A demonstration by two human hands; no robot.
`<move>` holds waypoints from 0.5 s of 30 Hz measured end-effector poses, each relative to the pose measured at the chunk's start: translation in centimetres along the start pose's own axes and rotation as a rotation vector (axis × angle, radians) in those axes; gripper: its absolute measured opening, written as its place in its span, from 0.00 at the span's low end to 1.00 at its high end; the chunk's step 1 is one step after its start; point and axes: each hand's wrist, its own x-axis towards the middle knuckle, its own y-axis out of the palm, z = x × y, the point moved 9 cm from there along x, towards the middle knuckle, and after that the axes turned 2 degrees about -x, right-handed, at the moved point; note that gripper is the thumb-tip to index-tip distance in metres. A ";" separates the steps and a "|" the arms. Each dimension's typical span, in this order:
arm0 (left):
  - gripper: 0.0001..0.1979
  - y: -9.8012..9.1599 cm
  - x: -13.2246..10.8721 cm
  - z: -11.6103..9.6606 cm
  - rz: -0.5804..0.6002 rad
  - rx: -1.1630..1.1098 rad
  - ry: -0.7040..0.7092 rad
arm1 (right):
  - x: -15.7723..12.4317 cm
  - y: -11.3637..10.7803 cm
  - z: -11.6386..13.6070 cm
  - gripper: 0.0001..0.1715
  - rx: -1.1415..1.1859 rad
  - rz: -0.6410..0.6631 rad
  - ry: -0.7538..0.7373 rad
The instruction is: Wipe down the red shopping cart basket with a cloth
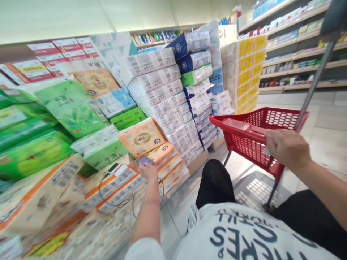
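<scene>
My left hand (148, 169) is stretched out to the stacked tissue packs and grips a small dark phone (144, 160) against an orange-and-white pack (159, 154). A thin black cable (114, 200) loops over the packs just left of that arm. My right hand (287, 147) rests closed over the near rim of a red shopping cart basket (249, 139); something pale shows under its fingers, too little to name.
Tissue and paper packs are piled in a tall display (168, 97) on the left. Yellow packs (248, 68) stand behind the cart. Shelves (295, 54) line the right wall. A tiled floor (328, 141) runs along the aisle. My knee (214, 180) is bent forward.
</scene>
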 end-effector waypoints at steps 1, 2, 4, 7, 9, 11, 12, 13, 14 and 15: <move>0.05 1.3 -0.5 -0.9 -0.046 0.017 0.037 | 0.3 0.1 -0.2 0.18 -0.003 0.033 0.037; 0.07 3.2 -1.3 -2.1 -0.065 0.028 0.078 | 0.7 0.4 -0.4 0.18 -0.005 0.100 0.075; 0.11 9.4 -3.8 -6.2 0.052 0.089 0.286 | 1.4 1.5 -0.5 0.20 0.009 0.261 0.122; 0.16 21.1 -11.0 -14.1 0.435 0.127 0.708 | 2.0 1.9 0.3 0.21 0.036 0.287 0.080; 0.18 27.3 -16.0 -18.2 0.623 0.107 0.894 | 1.7 1.2 1.1 0.20 0.055 0.140 0.027; 0.19 32.2 -19.7 -20.4 0.761 0.124 0.979 | 0.9 0.7 1.7 0.19 0.138 0.013 -0.026; 0.19 34.1 -21.0 -20.9 0.813 0.132 0.997 | 0.5 0.6 1.6 0.19 0.208 -0.021 -0.034; 0.19 35.6 -22.0 -21.1 0.850 0.136 0.993 | 0.3 0.6 1.4 0.19 0.293 -0.031 -0.035; 0.19 36.8 -23.0 -21.0 0.907 0.131 1.012 | 0.3 0.7 0.9 0.19 0.397 -0.026 -0.019; 0.19 37.7 -24.1 -20.7 0.966 0.128 1.044 | 0.5 0.9 0.1 0.20 0.512 -0.009 0.022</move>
